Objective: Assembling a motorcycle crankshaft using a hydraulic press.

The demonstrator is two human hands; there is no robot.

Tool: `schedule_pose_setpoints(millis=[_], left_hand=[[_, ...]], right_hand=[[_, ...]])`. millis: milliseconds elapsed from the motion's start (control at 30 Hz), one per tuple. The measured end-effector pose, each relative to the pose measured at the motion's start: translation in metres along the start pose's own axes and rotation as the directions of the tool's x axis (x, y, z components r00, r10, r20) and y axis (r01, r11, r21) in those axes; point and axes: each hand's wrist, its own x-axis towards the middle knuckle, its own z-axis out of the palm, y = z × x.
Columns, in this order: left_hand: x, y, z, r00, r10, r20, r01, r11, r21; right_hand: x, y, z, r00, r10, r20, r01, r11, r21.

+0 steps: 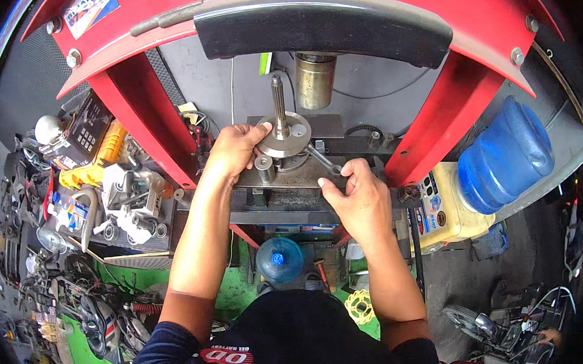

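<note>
A crankshaft, a round steel disc with a splined shaft standing up from it, rests on the steel plates of a red press. My left hand grips the disc's left edge, thumb on top and the other fingers curled below, partly hidden. From under the disc a connecting rod sticks out to the right. My right hand is closed around its small end, between thumb and curled fingers. A short steel cylinder stands upright beside my left fingers. Above and behind hangs the press ram, apart from the shaft.
Left of the press, a bench holds boxes and metal parts. A blue water jug sits on a yellowish container at the right. Another blue jug and a hammer are below the press. Another person's hand shows lower right.
</note>
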Motion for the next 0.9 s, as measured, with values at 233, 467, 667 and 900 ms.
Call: schedule_pose_setpoints(millis=[233, 467, 667, 900], left_hand=[[0.0, 0.0, 0.0, 1.0, 0.005, 0.003, -0.005, 1.0, 0.002], [0.001, 0.0, 0.0, 1.0, 0.012, 0.009, -0.012, 1.0, -0.001], [-0.001, 0.002, 0.002, 1.0, 0.007, -0.018, -0.007, 1.0, 0.019], [0.003, -0.002, 0.0, 1.0, 0.006, 0.001, -0.006, 1.0, 0.004]], right_hand=[[-0.015, -0.015, 0.009, 0.977, -0.09, -0.194, 0.095, 0.995, 0.014], [-0.013, -0.042, 0.05, 0.969, -0.246, 0.005, 0.246, 0.969, 0.036], [0.001, -0.05, 0.067, 0.976, -0.162, 0.147, 0.163, 0.987, 0.003], [0.001, -0.048, 0.066, 0.98, -0.152, 0.126, 0.149, 0.988, 0.034]])
